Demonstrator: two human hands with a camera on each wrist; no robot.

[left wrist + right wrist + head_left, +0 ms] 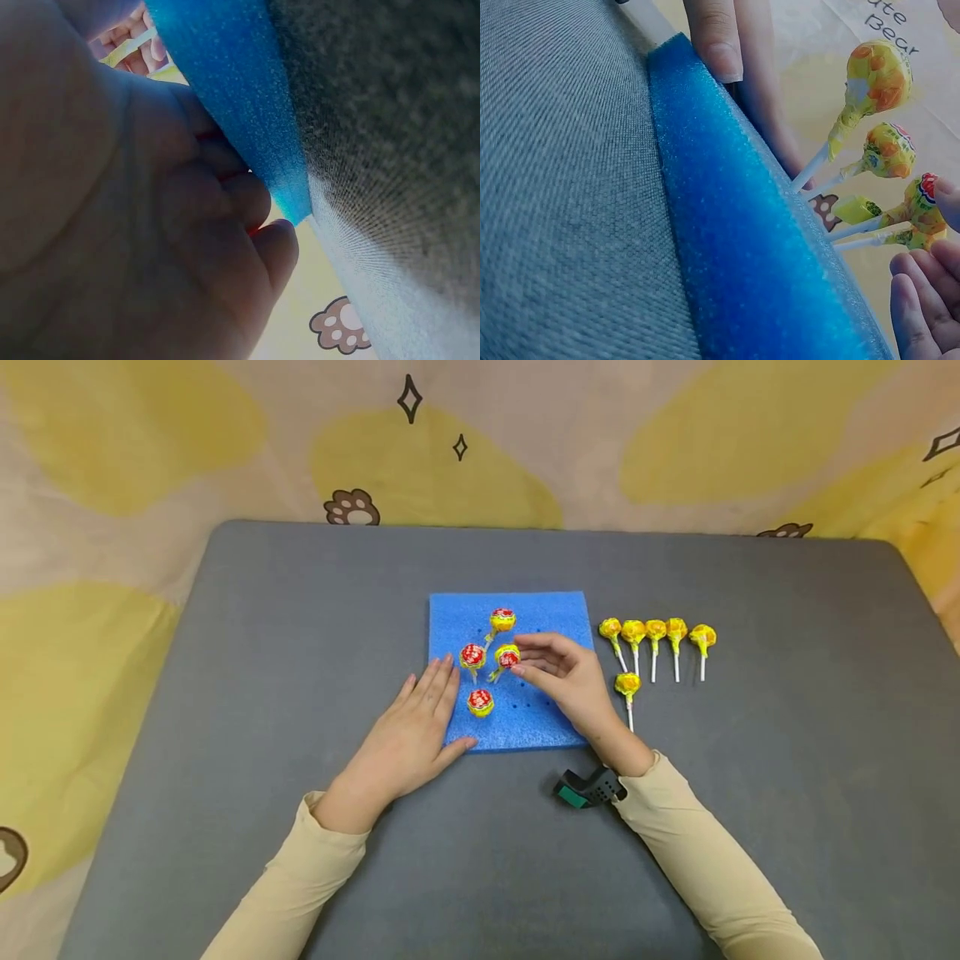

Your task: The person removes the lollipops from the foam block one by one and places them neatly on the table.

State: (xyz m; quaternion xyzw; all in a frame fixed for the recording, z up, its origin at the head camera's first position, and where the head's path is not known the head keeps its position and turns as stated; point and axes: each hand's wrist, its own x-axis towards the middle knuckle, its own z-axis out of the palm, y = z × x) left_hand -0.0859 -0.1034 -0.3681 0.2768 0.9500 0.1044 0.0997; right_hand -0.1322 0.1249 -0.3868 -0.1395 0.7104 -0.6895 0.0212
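Observation:
A blue foam block (551, 722) lies on the table, with several lollipops standing in it on white sticks, their wrappers yellow and red. My right hand (566, 681) pinches the wrapped head of one lollipop (507, 657) between thumb and fingers; in the right wrist view its stick meets the foam. Close by are a rear lollipop (502, 621), a left lollipop (472, 657) and a front lollipop (481, 702). With fingers straight, my left hand (408, 739) rests on the block's left edge, its thumb at the front edge. In the left wrist view the palm hides most of the lollipops.
Right of the block, several yellow lollipops (656, 631) lie in a row on the grey table (787, 735), and a single lollipop (627, 685) lies in front of them. Small holes dot the foam. A black device (592, 787) is at the right wrist. Patterned cloth (480, 485) hangs behind.

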